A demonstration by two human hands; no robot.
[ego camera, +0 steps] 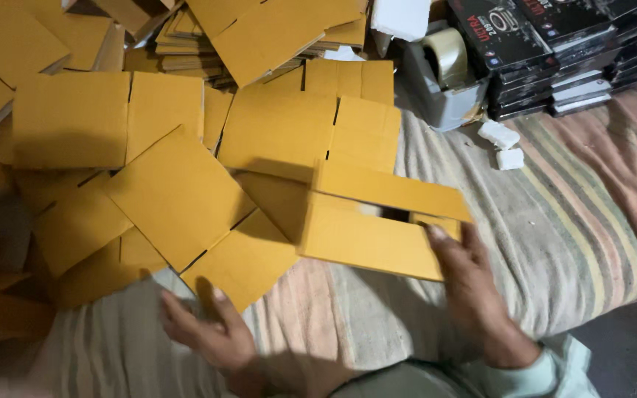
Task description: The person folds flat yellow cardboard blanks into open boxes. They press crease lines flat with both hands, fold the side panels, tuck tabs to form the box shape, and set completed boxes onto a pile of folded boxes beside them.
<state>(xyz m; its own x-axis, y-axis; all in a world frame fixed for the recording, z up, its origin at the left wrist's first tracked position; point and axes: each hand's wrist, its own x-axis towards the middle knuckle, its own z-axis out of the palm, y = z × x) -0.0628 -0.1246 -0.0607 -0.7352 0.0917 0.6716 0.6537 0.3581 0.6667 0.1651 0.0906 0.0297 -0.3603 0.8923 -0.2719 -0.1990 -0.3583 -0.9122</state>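
Note:
My right hand (pixel 468 284) grips the near right side of a partly unfolded yellow-brown cardboard box (pixel 366 239), which lies on a striped cloth (pixel 554 221); its far flap stands up. My left hand (pixel 204 332) rests low on the cloth with fingers spread, its fingertips touching the corner of a flat cardboard blank (pixel 241 265). A large flat blank (pixel 175 195) lies just beyond it.
Several flat yellow-brown blanks cover the left and back, with a stack (pixel 186 44) at the rear. A grey tape dispenser (pixel 444 74) and a pile of black packages (pixel 547 51) stand at back right. Two white foam bits (pixel 503 144) lie nearby.

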